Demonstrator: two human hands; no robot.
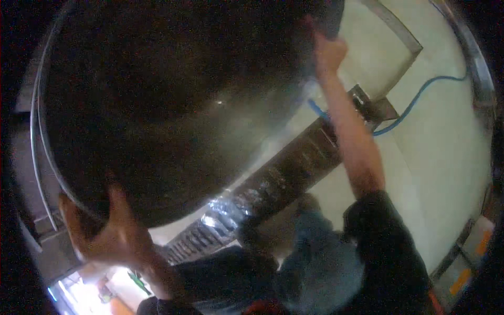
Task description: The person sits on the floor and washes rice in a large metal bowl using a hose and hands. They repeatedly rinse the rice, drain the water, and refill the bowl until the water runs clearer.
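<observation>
A large dark panel (169,118), with a dull sheen and a small bright glint, fills the upper left and middle. Its material is hard to tell in this light. At its lower-left edge, my left hand (118,236) grips it, thumb over the face and fingers spread round the rim. My right hand (330,53) has hold of the opposite edge at the upper right; motion blurs its fingertips. Below the panel runs a long dark metal beam (291,161), its near end ribbed and partly shiny. My right forearm crosses over the beam's far end.
A blue hose (417,98) trails over the pale green floor (437,157). An angled metal bar (397,29) lies at the upper right. My jeans-clad leg (323,260) is close under the beam. Bright light floods a cluttered surface (122,285) at the lower left. Orange-marked boxes (478,244) sit at the right.
</observation>
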